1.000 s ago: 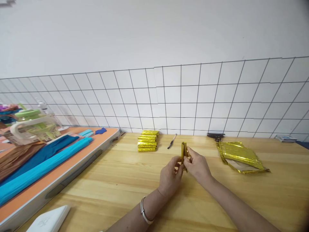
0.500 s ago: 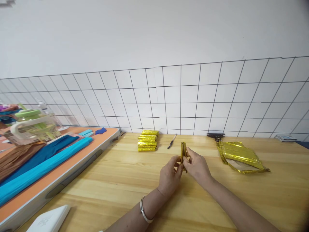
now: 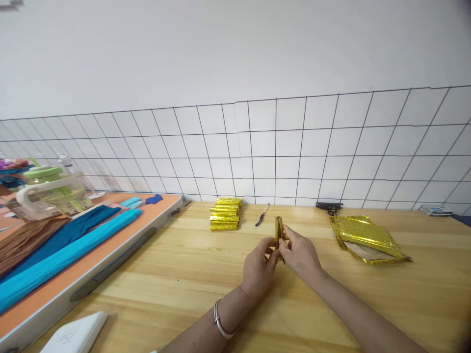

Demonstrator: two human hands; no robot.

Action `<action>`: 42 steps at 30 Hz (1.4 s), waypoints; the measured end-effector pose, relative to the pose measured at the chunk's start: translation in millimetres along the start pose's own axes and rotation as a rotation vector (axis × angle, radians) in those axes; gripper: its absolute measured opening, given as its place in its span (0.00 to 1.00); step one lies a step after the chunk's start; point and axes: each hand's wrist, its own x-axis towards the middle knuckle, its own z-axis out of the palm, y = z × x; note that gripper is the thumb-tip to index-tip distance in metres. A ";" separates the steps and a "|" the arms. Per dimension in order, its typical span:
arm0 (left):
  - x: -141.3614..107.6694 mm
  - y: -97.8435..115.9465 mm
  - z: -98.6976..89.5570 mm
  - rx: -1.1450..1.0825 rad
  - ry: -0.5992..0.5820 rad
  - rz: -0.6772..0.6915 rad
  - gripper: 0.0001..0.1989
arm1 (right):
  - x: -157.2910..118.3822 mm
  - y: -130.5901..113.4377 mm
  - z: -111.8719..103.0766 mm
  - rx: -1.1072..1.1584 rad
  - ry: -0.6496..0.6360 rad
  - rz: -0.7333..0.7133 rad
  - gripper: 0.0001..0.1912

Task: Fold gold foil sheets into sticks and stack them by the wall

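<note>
Both my hands pinch a narrow folded strip of gold foil paper (image 3: 278, 226) above the wooden table. My left hand (image 3: 259, 267) grips its lower left side, thumb and fingers together. From the right, my right hand (image 3: 300, 252) closes thumb and fingertips on the strip, hiding part of it. The strip's top end points away from me, and its edges show a fold. Beyond my left hand lies a stack of folded gold foil pieces (image 3: 225, 214), with a pen (image 3: 262, 215) beside it. Gold foil sheets (image 3: 368, 238) lie to the right of my right hand.
On the left, an orange-topped board (image 3: 121, 230) holds blue fabric (image 3: 73, 240), brown fabric (image 3: 27, 240) and a green-lidded jug (image 3: 44, 189). A white box (image 3: 75, 333) sits near the front left. A black clip-like object (image 3: 330, 207) rests by the tiled wall (image 3: 290, 147).
</note>
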 end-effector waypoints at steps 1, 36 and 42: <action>0.0 -0.8 0.3 -0.003 0.001 -0.003 0.10 | -0.1 0.0 -0.2 -0.004 -0.003 -0.002 0.15; 14.6 -21.1 -4.1 -0.301 -0.082 0.017 0.08 | 7.3 3.6 -8.6 0.005 -0.143 -0.178 0.08; 23.7 -20.1 -14.1 -0.322 0.045 0.005 0.13 | 9.7 2.5 -19.7 -0.021 -0.190 -0.251 0.08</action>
